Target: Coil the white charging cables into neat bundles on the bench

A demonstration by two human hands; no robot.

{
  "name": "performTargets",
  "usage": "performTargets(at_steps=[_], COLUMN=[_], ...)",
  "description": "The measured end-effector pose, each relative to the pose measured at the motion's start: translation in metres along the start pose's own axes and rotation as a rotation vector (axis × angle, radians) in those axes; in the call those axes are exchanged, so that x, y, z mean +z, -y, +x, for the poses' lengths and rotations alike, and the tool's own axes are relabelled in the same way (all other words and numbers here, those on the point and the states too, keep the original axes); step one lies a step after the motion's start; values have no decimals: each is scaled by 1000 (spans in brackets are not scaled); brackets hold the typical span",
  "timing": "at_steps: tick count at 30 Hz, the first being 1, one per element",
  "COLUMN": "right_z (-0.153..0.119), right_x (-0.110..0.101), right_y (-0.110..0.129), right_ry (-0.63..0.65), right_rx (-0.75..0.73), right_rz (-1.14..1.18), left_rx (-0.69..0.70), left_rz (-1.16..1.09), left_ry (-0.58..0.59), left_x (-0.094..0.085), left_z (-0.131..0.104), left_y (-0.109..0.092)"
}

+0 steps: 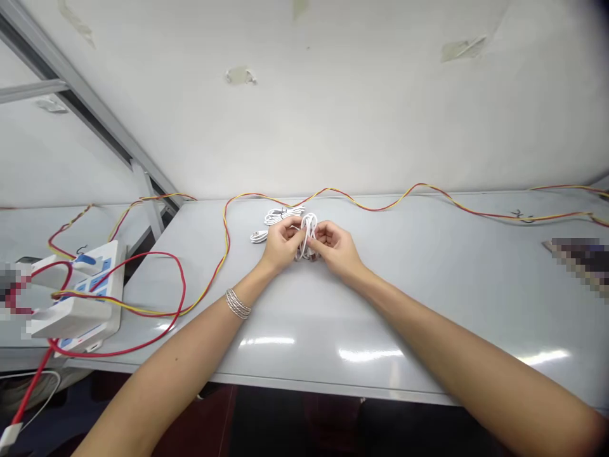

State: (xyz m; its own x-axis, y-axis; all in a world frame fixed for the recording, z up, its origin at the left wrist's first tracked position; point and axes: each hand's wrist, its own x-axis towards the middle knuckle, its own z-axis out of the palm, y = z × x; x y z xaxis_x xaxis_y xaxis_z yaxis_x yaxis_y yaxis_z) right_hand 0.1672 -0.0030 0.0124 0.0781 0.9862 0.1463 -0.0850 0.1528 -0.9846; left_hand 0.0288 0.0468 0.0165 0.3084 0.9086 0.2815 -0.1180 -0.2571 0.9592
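Observation:
Between my two hands is a coiled white cable (309, 230), held upright just above the grey table. My left hand (281, 244) pinches the coil from the left, thumb on its near side. From the other side my right hand (339, 246) grips it with thumb and curled fingers. Part of the coil is hidden behind my fingertips. Right behind my left hand lies a white cable bundle (280, 216) bound with a dark tie. A smaller white coil (258, 237) rests on the table just left of that hand.
A white power strip (111, 298) with plugs and a looped red cable (183, 279) sits at the left. A twisted red-yellow wire (361, 206) runs along the wall edge of the grey table (428, 254). At the far right lies a partly blurred flat object (583, 260).

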Motion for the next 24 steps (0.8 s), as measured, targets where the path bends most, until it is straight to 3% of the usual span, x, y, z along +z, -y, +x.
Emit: performTargets(at_steps=[24], right_z=[-3], right_x=[-2], right_y=[0], right_ry=[20], right_rx=[-3], right_rz=[17], left_rx=[-2], left_rz=[4], left_ry=[18], left_x=[0], left_z=[-1], left_y=[-2])
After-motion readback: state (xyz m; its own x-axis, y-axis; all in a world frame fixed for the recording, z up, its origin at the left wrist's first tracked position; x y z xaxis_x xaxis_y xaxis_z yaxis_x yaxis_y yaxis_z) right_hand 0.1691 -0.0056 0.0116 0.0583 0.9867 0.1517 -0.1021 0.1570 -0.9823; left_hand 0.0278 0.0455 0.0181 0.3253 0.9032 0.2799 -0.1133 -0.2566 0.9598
